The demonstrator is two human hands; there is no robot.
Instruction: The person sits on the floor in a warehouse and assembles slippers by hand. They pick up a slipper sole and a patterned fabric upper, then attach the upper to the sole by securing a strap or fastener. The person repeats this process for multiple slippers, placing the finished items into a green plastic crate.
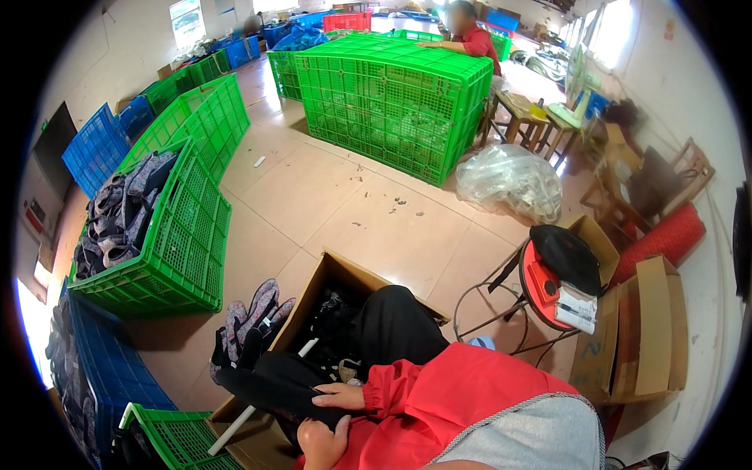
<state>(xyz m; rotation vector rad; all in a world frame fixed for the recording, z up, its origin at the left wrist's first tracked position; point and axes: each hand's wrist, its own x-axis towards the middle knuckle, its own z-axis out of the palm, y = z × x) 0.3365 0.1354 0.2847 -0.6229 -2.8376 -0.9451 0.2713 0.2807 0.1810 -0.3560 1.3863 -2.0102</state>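
My right hand (341, 396) lies flat over black cloth (286, 384) across my lap, its fingers pointing left. Just below it, my left hand (323, 443) is closed with the thumb up, against the same dark cloth; what its fingers hold is hidden. Where the cloth ends and my black trousers (398, 323) begin, I cannot tell. An open cardboard box (348, 274) in front of me contains dark fabric pieces. A white tube (233, 431) slants across the box, partly covered by the black cloth. Patterned gloves with dark palms (249, 321) hang over the box's left side.
A green crate (184, 243) heaped with patterned fabric pieces (129, 207) stands left. A large green crate (392, 110) is ahead, with a co-worker in red (476, 41) behind it. On the right are a clear plastic bag (513, 180), a round stool (533, 286) and cardboard boxes (627, 337).
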